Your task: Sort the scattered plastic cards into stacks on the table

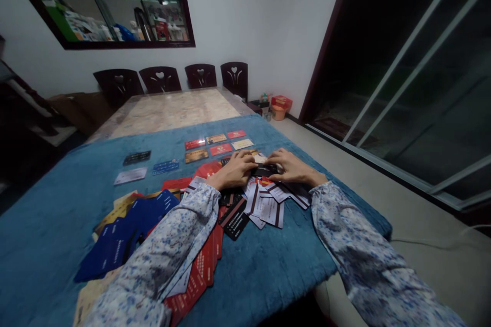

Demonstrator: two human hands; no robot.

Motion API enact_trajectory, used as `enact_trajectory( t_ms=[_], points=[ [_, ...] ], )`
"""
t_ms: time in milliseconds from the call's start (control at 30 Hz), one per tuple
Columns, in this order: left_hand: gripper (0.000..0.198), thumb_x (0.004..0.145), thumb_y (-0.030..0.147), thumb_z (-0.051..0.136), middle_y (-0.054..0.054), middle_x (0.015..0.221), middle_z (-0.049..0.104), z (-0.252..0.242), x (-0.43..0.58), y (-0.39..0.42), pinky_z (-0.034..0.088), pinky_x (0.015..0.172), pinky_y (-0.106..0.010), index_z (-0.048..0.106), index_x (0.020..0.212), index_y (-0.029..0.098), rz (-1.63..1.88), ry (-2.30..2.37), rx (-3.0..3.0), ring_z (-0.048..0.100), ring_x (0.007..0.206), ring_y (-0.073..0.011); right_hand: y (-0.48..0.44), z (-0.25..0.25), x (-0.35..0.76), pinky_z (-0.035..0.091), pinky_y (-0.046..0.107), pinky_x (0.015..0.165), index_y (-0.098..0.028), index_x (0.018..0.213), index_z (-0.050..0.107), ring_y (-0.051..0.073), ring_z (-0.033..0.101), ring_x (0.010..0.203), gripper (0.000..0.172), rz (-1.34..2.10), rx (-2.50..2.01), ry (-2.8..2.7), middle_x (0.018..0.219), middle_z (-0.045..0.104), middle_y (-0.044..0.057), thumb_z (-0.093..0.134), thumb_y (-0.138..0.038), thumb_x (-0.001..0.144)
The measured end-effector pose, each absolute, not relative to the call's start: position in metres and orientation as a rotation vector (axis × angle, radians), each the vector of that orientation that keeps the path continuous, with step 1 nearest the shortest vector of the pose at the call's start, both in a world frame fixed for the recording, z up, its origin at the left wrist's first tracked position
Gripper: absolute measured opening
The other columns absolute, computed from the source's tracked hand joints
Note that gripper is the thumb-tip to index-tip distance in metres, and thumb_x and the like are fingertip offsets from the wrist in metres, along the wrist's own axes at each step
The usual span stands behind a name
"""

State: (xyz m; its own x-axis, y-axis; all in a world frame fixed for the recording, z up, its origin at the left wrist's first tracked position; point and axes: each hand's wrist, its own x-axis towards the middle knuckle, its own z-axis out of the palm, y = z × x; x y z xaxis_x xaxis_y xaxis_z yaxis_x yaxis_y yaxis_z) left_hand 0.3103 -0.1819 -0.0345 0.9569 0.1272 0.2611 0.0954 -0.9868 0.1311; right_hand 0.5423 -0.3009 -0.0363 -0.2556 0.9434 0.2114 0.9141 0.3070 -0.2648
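Blue cloth (53, 214) covers the near end of the worktop (172, 110) in the head view. The bare marbled top runs on to four dark chairs (160, 79) against a white wall, under a glass-fronted cabinet (107, 5).

A black card (265, 169) sits over the cloth toward its right edge, between the two hands. The left hand (233, 171) meets the left end of the black card, fingers curled down onto it. The right hand (292, 167) meets the right end the same way, so each grip is clenched on that card. Both sleeves are pale with a small blue print.

Just nearer than the black card lies a fan of white striped cards (268, 207), touching and overlapping. Some dark cards (235, 218) lie beside them to the left. Farther to the near left of the black card spread a heap of blue cards (126, 232) and a run of red cards (201, 265), partly under the left sleeve.

Beyond the black card, two neat rows of laid-out cards (218, 144) lie flat, each apart from its neighbour. Well to the left of the black card, three single cards (165, 166) lie apart from one another. Far to the right of the black card stands a sliding glass door (414, 87), dark behind the panes.
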Motion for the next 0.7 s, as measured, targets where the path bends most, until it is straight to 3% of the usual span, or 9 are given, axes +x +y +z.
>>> enact_trajectory(
  t_ms=[333, 533, 700],
  points=[
    [0.023, 0.093, 0.024, 0.060, -0.013, 0.130, 0.070, -0.037, 0.311, -0.181, 0.037, 0.113, -0.056, 0.074, 0.109, 0.018, 0.488, 0.139, 2.948, 0.047, 0.139, -0.0333, -0.305, -0.030, 0.543, 0.045, 0.047, 0.096, -0.023, 0.117, 0.078, 0.028, 0.058, 0.101, 0.036, 0.141, -1.683, -2.248, 0.109, 0.072, 0.011, 0.074, -0.034, 0.083],
    [0.022, 0.098, 0.025, 0.054, -0.012, 0.118, 0.072, -0.037, 0.310, -0.182, 0.042, 0.108, -0.051, 0.074, 0.104, 0.019, 0.580, 0.051, 2.959, 0.054, 0.128, -0.0288, -0.307, -0.028, 0.542, 0.046, 0.046, 0.095, -0.023, 0.115, 0.078, 0.028, 0.058, 0.102, 0.035, 0.126, -1.662, -2.230, 0.107, 0.072, 0.010, 0.076, -0.032, 0.081],
    [0.023, 0.101, 0.025, 0.052, -0.014, 0.112, 0.072, -0.040, 0.312, -0.178, 0.047, 0.102, -0.045, 0.073, 0.099, 0.017, 0.675, 0.030, 2.979, 0.059, 0.117, -0.0260, -0.310, -0.022, 0.539, 0.047, 0.043, 0.091, -0.021, 0.104, 0.080, 0.026, 0.059, 0.097, 0.023, 0.143, -1.609, -2.222, 0.096, 0.075, 0.009, 0.068, -0.023, 0.085]
  ],
)
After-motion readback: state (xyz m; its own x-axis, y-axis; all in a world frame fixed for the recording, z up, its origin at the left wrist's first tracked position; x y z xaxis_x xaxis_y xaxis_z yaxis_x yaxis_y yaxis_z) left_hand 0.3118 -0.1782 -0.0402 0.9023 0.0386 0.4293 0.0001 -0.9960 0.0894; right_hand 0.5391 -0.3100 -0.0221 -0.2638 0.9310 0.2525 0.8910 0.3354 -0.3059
